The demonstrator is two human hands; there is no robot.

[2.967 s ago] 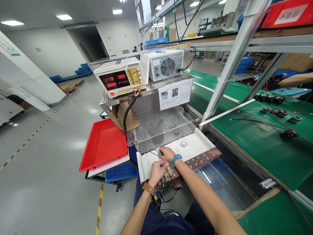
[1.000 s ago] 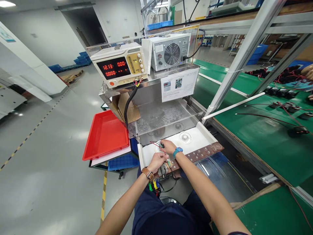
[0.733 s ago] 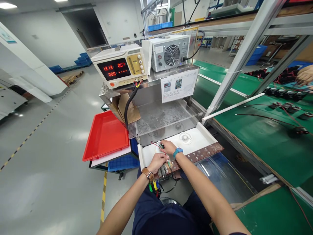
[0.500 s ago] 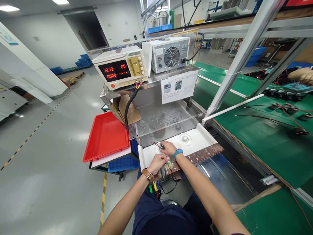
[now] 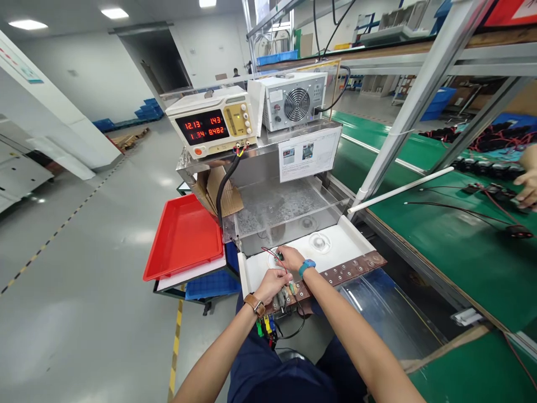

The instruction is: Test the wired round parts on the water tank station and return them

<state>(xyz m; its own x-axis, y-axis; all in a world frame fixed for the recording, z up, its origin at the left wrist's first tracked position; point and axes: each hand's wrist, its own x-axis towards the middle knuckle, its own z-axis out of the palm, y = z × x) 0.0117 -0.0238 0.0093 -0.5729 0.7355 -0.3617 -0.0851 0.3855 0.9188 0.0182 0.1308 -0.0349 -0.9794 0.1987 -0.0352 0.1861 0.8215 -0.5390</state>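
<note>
My left hand [image 5: 272, 284] is closed, fingertips pinched on a thin red wire [image 5: 285, 267] just above the brown terminal strip [image 5: 335, 273]. My right hand [image 5: 292, 258] grips a small dark part with a bit of green [image 5: 279, 256], over the left round fitting of the white tray [image 5: 348, 238]; the fingers hide most of it. A green-sleeved clip [image 5: 291, 287] on a black lead lies at the strip, close to my left fingertips. On the shelf ahead, the power supply [image 5: 210, 124] shows lit red digits, 12.13 and 1.43 in the upper row.
A red tray [image 5: 184, 238] sits on a cart at left. Behind the white tray is a clear acrylic cover [image 5: 289, 221]. A sloping metal post [image 5: 403, 106] and a green bench [image 5: 457, 235] with wired parts stand at right, where another person's hand [image 5: 527, 184] reaches in.
The supply's readings went from zero to non-zero values, 0.0 becoming 1.43. My hands stay almost in place at the tray. The other person's hand came lower, onto the wired parts.
</note>
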